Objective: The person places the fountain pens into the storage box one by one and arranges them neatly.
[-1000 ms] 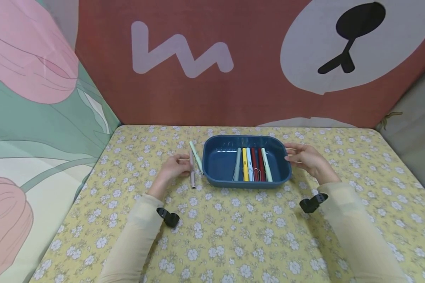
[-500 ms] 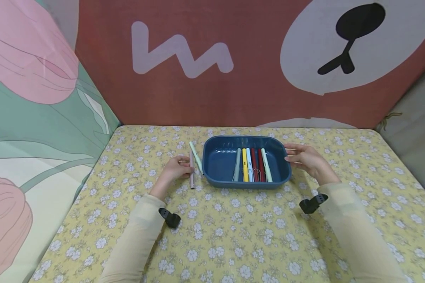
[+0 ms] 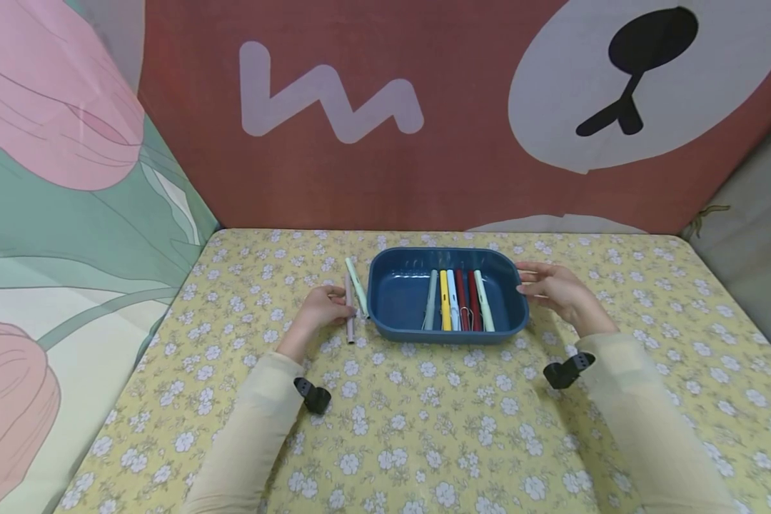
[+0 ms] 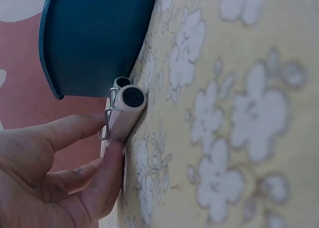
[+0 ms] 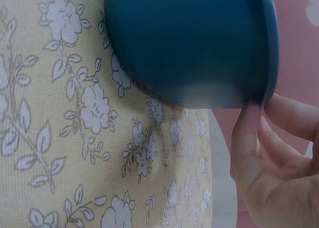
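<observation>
My left hand (image 3: 321, 307) pinches a pale pink pen (image 3: 350, 332) that lies on the tablecloth left of a blue tray (image 3: 395, 294). In the left wrist view, thumb and fingers meet the pen (image 4: 119, 122) near its wire clip, its dark round end towards the camera. A mint green pen (image 3: 356, 283) lies slanted between the pink one and the tray. On the tray's far side my right hand (image 3: 555, 289) grips the right end of the rim. Thumb and fingers close on that rim in the right wrist view, below the lip of the tray (image 5: 189, 48).
Inside the tray, at its right half, several pens lie side by side: grey-green (image 3: 431, 300), yellow (image 3: 445, 300), light blue (image 3: 452, 300), dark red (image 3: 474, 300) and mint (image 3: 484, 300). A flowered yellow cloth (image 3: 424, 428) covers the table. A printed red backdrop (image 3: 456, 178) stands behind.
My left hand has shifted slightly right, its thumb now farther over the pink pen. The two loose pens have nudged a little to the right. The right hand stays on the rim.
</observation>
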Motion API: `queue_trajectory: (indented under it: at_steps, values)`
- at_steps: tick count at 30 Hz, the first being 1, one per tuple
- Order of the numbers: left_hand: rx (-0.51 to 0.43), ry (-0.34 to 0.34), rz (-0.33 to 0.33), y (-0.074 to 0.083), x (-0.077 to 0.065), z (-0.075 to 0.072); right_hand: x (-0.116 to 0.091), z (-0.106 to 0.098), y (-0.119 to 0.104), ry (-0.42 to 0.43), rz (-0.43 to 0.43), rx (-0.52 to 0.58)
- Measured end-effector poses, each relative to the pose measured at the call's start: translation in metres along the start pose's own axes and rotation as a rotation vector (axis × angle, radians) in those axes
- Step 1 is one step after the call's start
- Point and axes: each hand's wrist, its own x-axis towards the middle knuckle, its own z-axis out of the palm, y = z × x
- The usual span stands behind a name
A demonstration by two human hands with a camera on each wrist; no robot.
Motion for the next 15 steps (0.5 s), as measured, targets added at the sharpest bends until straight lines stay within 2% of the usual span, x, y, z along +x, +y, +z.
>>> queue_trajectory:
  at_steps: [8, 15]
  values:
    - [0.040, 0.023, -0.019, 0.0020, 0.0007, 0.0029, -0.0001, -0.0005, 0.0018, -0.001, -0.002, 0.005]
    - [0.026, 0.025, -0.027, 0.0048, 0.0000, 0.0039, 0.0003, 0.0001, 0.0009, -0.001, 0.000, 0.008]
